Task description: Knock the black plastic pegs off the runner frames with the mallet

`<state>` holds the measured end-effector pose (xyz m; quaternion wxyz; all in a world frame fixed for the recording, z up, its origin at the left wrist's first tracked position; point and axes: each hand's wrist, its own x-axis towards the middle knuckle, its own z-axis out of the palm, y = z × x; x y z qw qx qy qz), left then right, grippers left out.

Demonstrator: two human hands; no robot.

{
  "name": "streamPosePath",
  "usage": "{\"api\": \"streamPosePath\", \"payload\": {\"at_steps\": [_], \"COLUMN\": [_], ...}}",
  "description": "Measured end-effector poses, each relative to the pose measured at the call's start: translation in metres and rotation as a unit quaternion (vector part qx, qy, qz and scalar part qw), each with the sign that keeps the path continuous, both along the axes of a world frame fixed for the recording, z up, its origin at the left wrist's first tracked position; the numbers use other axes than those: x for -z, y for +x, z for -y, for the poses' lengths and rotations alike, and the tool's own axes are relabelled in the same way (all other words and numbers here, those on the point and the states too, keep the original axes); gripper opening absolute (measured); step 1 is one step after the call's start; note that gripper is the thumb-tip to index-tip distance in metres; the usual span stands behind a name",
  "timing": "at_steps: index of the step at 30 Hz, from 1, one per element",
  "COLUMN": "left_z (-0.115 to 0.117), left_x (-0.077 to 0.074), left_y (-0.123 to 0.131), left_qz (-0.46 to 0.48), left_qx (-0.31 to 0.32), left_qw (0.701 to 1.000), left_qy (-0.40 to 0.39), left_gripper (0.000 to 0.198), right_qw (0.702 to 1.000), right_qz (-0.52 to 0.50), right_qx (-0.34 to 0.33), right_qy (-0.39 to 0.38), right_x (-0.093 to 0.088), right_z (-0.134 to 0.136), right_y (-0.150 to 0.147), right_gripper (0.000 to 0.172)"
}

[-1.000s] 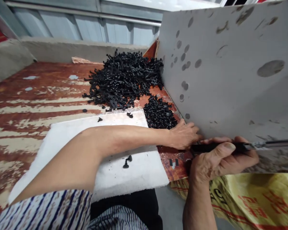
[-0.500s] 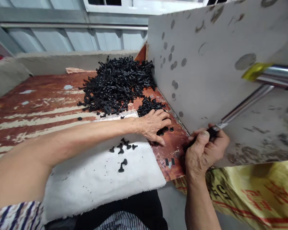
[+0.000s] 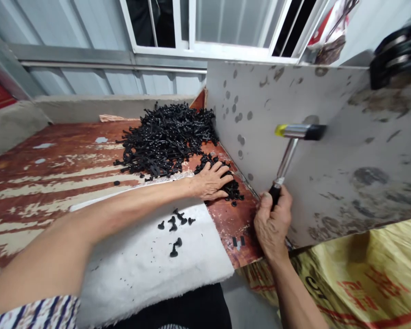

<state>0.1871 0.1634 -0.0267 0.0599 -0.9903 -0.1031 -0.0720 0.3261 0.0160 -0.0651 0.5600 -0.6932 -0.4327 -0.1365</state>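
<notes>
My left hand (image 3: 212,182) rests palm down on a small heap of black rubber-like parts (image 3: 236,192), its fingers spread and nothing seen gripped. Its palm hides some of the heap. My right hand (image 3: 273,221) is wrapped round the black handle of a two-faced mallet (image 3: 296,131). The mallet stands head up, with one yellow face and one black face. Below my left forearm lies a white cloth pad (image 3: 150,265) with several loose knobbed black pieces (image 3: 174,249) on it.
A large pile of long black parts (image 3: 167,137) lies at the back of the worn red board (image 3: 55,183). An upright spotted grey panel (image 3: 329,183) bounds the right side. A yellow printed sack (image 3: 356,274) sits below it. A window (image 3: 233,27) is behind.
The mallet has swung lower and left in view, its head now wholly visible. My left hand has shifted slightly left over the small heap. The camera view has tilted up.
</notes>
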Motion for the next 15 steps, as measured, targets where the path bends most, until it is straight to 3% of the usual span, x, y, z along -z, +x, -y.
{"api": "streamPosePath", "payload": {"at_steps": [6, 11, 15], "left_z": [0.021, 0.015, -0.014], "left_x": [0.003, -0.001, -0.021], "left_y": [0.030, 0.027, 0.004], "left_qz": [0.026, 0.028, 0.092], "left_qx": [0.069, -0.016, -0.114], "left_qw": [0.997, 0.999, 0.982], "left_qy": [0.009, -0.010, -0.121], "left_gripper": [0.044, 0.028, 0.028], "right_qw": [0.990, 0.959, 0.919], "right_qz": [0.090, 0.120, 0.123], "right_qx": [-0.054, -0.055, -0.047], "right_qy": [-0.092, -0.249, -0.373], "right_x": [-0.004, -0.009, -0.019], "right_z": [0.012, 0.013, 0.003], "right_y": [0.000, 0.004, 0.006], "right_gripper": [0.046, 0.050, 0.046]}}
